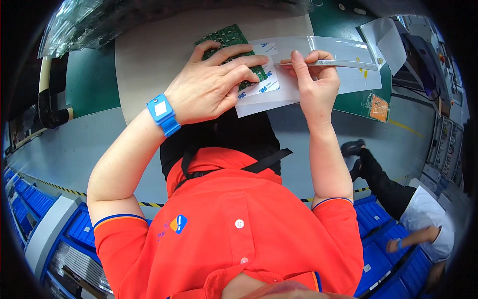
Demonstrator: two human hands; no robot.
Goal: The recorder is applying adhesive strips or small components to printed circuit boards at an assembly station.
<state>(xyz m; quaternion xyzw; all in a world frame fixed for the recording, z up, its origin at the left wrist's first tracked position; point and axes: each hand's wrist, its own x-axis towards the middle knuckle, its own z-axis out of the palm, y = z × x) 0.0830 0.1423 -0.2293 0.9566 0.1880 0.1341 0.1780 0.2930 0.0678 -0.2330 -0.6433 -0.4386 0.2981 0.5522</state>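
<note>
My left hand [206,89] lies over a green circuit board [226,36], its fingers bent across the top and holding it on the work surface. The thumb is tucked beside the board's near edge. Close to the left fingertips, a white sheet with blue print [270,82] sticks out along the board's right side; I cannot tell whether the two are joined. My right hand [318,82] pinches slim metal tweezers [346,64], whose tips point left and reach the edge of that printed sheet. Beneath the right hand spreads a large translucent sheet [266,105].
Brown paper [149,55] covers part of the green tabletop [92,89]. Clear plastic packaging [94,22] is piled at the far left. An orange label [378,108] marks the right corner. Blue bins [368,256] stand behind me, near another person [425,214] at the right.
</note>
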